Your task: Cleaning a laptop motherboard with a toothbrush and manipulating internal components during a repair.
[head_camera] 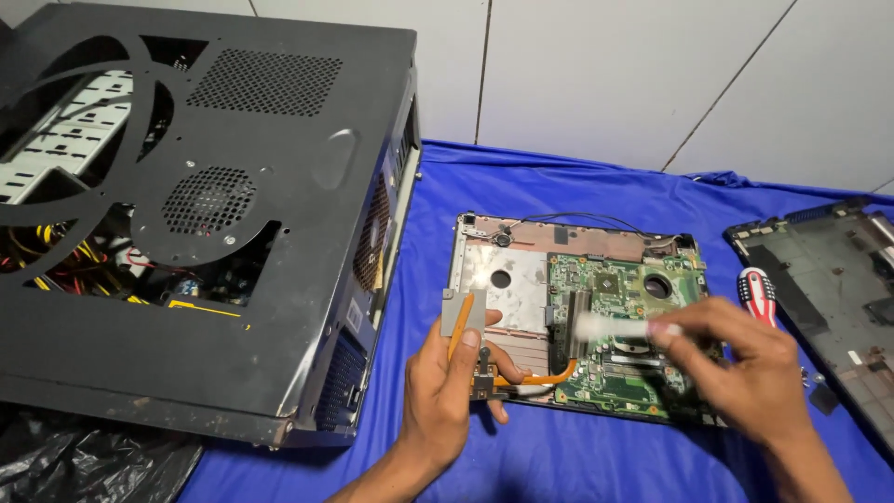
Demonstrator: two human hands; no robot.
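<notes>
Head view, looking down on a work surface covered by a blue cloth (521, 456).

Left hand (447, 391): the forearm enters from the bottom edge and rises toward the centre. The hand is curled, thumb up, and grips a copper heat pipe assembly (470, 340). The thumb presses against its front, the fingers wrap behind. The assembly's grey metal plate (463, 312) stands above the thumb; its orange pipe curves out to the right, over the lower edge of the board. The assembly is lifted just above the left part of the open laptop base (507, 279).

Right hand (736, 359): the forearm enters from the lower right corner. The hand is held palm down over the green motherboard (624, 317), fingers pinched together on a slender white tool, blurred in the frame (610, 326). The tool's tip points left, over the middle of the board. Whether the tip touches the board cannot be told.

Surroundings: a black desktop computer case (205, 214) lies on its side at left, vented panel upward, yellow and red wiring visible inside. A screwdriver with a red, white and blue handle (759, 293) lies on the cloth just right of the laptop base. A separate dark laptop cover (829, 289) lies at the far right. A black plastic bag (93, 466) shows at the lower left corner.
</notes>
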